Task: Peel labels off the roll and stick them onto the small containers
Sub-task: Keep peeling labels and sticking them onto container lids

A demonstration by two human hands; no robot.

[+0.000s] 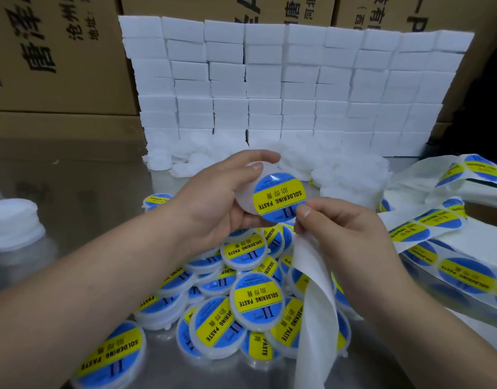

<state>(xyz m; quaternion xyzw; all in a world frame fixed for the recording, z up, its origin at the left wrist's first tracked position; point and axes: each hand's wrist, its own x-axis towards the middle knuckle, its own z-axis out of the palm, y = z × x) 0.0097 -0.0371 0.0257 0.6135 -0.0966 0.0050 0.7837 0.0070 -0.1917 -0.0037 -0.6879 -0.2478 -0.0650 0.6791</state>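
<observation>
My left hand [222,197] grips a small round white container [248,192] above the table, tilted toward me. A round blue and yellow "SOLDERING PASTE" label [279,199] lies on its face. My right hand [340,228] pinches the label's lower right edge with thumb and forefinger, and the empty white backing strip [314,299] hangs down from the same hand. The label strip [438,237] with more round labels trails off to the right. Below my hands lies a pile of labelled containers [255,299].
Unlabelled white containers [340,175] are heaped behind my hands, with a small stack [14,220] at the left edge. A wall of stacked white boxes [283,88] stands behind, with brown cartons [53,57] further back. The table [81,192] is shiny metal.
</observation>
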